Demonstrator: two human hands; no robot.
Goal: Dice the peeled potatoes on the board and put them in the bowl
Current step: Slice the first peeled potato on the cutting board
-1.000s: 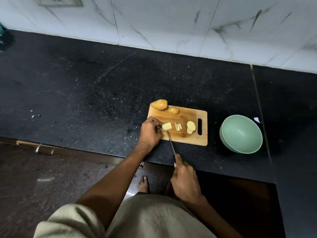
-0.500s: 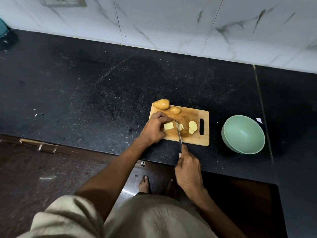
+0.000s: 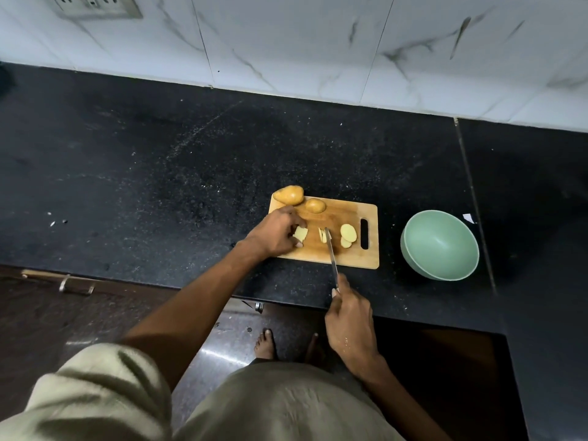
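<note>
Wooden cutting board (image 3: 346, 256) flat on the black tabletop (image 3: 159, 173), near its front edge, handle slot toward the right. Left hand (image 3: 275, 233) down on the board's left part, fingers (image 3: 294, 232) curled over and gripping a pale cut potato piece (image 3: 300, 234). Right hand (image 3: 350, 319) off the board's near edge, above the tabletop's front rim, fingers clenched around the handle of a knife (image 3: 331, 254). Blade angled up and slightly left across the board, tip touching or just beside a few thin potato strips (image 3: 323, 234) at the middle. Round potato slices (image 3: 347, 235) overlapping just right of the strips, beside the slot. Two uncut potatoes at the far left corner: larger potato (image 3: 289, 195) overhanging the board's far edge, smaller potato (image 3: 315, 205) just beside it on the wood. Green bowl (image 3: 440, 245) on the tabletop right of the board, apart from it, tilted toward the camera, no potato inside. Marbled white wall tiles (image 3: 318, 43) behind, switch plate (image 3: 95, 6) at top left. Bare foot (image 3: 265, 343) on the floor below.
</note>
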